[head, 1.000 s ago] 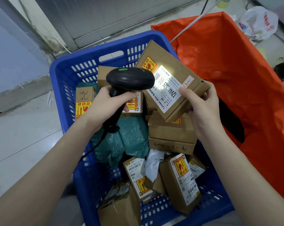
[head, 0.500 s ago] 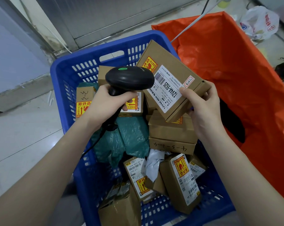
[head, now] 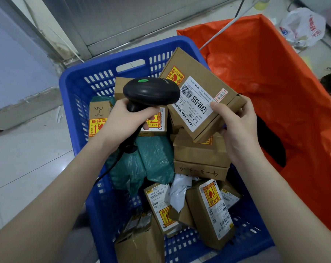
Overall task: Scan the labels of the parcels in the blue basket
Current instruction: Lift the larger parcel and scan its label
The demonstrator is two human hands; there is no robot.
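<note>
While the brown box (head: 202, 95) is sitting tilted in the air over the blue basket (head: 75, 103), the right hand (head: 238, 128) is holding it by its lower right corner, with the grip clamped on the box. A white label (head: 196, 103) with a barcode is facing up on the box, and a yellow and red sticker (head: 173, 75) is sitting beside it. The left hand (head: 126, 120) is gripping the handle of a black scanner (head: 151, 92), fingers wrapped tight around it. The scanner head is pointing at the label and is very near it. A green light (head: 143, 80) is glowing on top. Under the hands, more brown boxes and a green bag (head: 147, 164) are lying in the basket. An orange sack (head: 275, 82) is standing open just beside the basket on the right.
</note>
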